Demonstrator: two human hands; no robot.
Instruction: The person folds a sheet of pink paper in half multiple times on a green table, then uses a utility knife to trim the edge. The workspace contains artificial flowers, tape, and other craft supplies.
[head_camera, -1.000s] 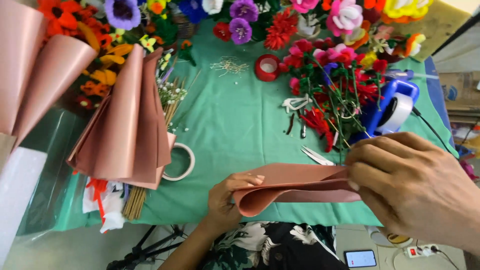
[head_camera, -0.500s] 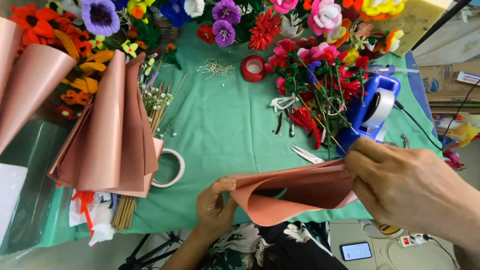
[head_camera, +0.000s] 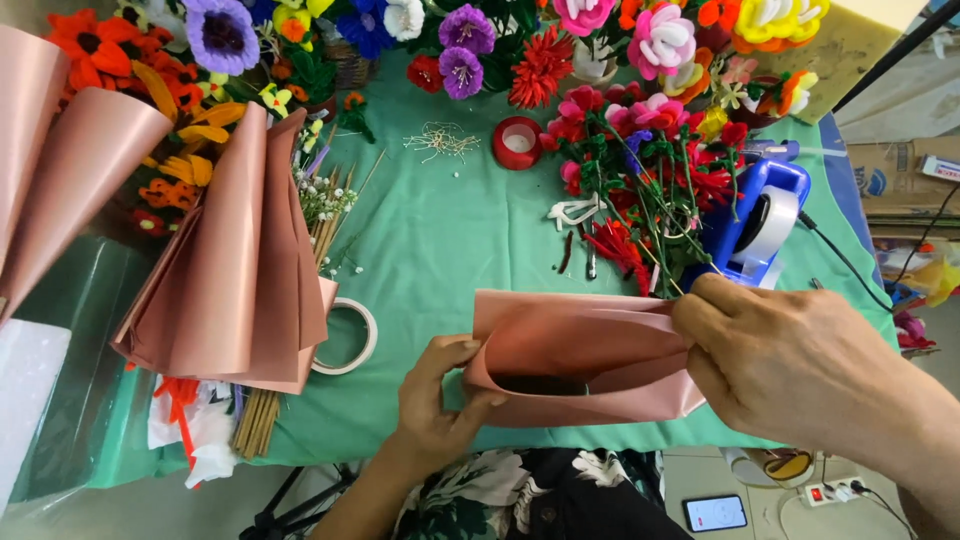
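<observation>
I hold a folded sheet of rose-pink wrapping paper (head_camera: 585, 355) between both hands, at the near edge of the green table cover (head_camera: 430, 240), a little right of the middle. My left hand (head_camera: 440, 400) pinches the left, curled end of the sheet, thumb on the outer face and fingers wrapped over the fold. My right hand (head_camera: 790, 365) is closed on the right end, where the layers come together, so the paper bows open into a loose pocket between the two hands, its mouth facing me.

Far left lies a stack of folded pink paper cones (head_camera: 235, 270), fanned out, resting partly on a bundle of thin wooden sticks (head_camera: 255, 420). Just right of that stack, touching its lower corner, sits a roll of clear tape (head_camera: 350, 335). On the right, just beyond my right hand, stands a blue tape dispenser (head_camera: 760, 225). A small red tape roll (head_camera: 517, 142) sits at the far middle. Handmade flowers (head_camera: 640, 130) in red, pink, purple and orange crowd the far edge and the far right of the table. On the floor by my right forearm lies a phone (head_camera: 715, 512).
</observation>
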